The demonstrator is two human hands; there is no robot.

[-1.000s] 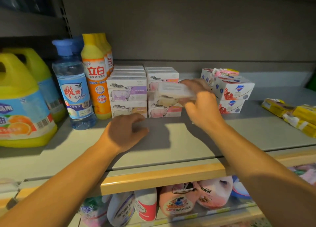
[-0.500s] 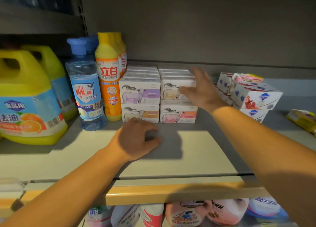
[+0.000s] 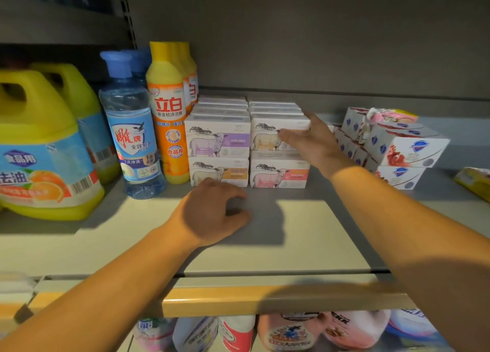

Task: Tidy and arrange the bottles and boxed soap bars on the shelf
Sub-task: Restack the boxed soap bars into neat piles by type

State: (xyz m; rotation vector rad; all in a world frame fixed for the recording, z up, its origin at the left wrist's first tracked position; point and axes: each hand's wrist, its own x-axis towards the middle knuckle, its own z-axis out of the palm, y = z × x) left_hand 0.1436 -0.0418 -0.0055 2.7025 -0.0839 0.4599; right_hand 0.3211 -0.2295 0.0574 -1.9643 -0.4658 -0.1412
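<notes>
White boxed soap bars printed with a sheep stand in two stacks at the back of the grey shelf (image 3: 278,245). My right hand (image 3: 315,142) wraps the right end of the top right sheep soap box (image 3: 265,130), fingers across its front face. Left of it is a box with a purple label (image 3: 217,139), with two more boxes (image 3: 278,175) below. My left hand (image 3: 212,214) rests on the shelf as a loose fist with nothing in it, just in front of the lower left box. A clear blue-capped bottle (image 3: 130,129) and orange bottles (image 3: 167,113) stand to the left.
Two big yellow jugs (image 3: 39,145) fill the far left. White and blue soap boxes (image 3: 403,147) are piled loosely to the right, with yellow packs (image 3: 474,179) at the right edge. The shelf has an orange front strip (image 3: 265,300); bottles (image 3: 289,330) stand on the shelf below.
My right hand set the box it carried onto the right stack and now lies around that box's right end. My left hand stayed in place on the shelf.
</notes>
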